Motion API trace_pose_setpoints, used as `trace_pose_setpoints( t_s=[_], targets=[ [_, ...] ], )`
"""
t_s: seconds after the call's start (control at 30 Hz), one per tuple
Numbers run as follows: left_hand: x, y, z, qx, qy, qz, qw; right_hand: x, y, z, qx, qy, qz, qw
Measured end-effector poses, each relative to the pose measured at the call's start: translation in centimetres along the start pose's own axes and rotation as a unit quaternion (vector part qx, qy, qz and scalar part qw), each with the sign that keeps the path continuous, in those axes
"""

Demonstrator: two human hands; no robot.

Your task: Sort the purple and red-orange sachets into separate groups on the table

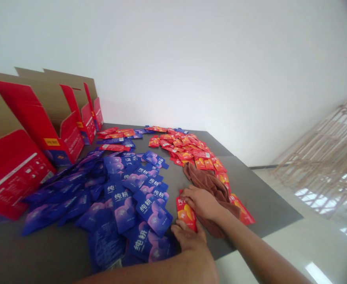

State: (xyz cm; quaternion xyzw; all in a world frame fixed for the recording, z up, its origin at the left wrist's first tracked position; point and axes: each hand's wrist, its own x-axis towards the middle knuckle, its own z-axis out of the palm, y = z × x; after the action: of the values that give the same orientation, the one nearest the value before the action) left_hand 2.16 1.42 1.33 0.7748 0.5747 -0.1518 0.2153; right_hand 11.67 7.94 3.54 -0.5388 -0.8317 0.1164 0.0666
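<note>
A red packet with an orange print (186, 213) lies on the dark table between my two hands. My left hand (191, 240) grips its lower end, the thumb and fingers on either side. At its upper end my right hand (201, 200) has its fingers curled over the top edge. Under and beside my right hand a brown cloth (202, 178) is bunched up. Blue packets with a purple print (152, 213) lie in an overlapping heap just left of my hands. Another red packet (242, 211) sticks out from the cloth's right side.
Many red packets (188, 146) are spread in a curved pile toward the back. Open red cardboard boxes (68, 138) stand in a row along the left. The grey table (259, 197) ends at the right, with pale floor and a slatted wooden rack (330, 154) beyond.
</note>
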Motion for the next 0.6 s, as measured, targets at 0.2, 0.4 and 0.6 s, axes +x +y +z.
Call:
trace_pose_setpoints(
  t_s=[0.2, 0.4, 0.6],
  targets=[
    [-0.2, -0.2, -0.4, 0.044, -0.007, 0.007, 0.999, -1.9, 0.4, -1.1, 0.043, -0.014, 0.014, 0.999],
    [-1.7, -0.3, -1.8, 0.064, -0.002, 0.017, 0.998, -5.2, -0.1, -1.9, 0.036, -0.085, 0.0, 0.996],
    [-0.7, -3.3, -5.1, 0.043, -0.028, 0.013, 0.999, -2.6, -2.4, -1.2, -0.046, -0.079, 0.014, 0.996]
  ],
)
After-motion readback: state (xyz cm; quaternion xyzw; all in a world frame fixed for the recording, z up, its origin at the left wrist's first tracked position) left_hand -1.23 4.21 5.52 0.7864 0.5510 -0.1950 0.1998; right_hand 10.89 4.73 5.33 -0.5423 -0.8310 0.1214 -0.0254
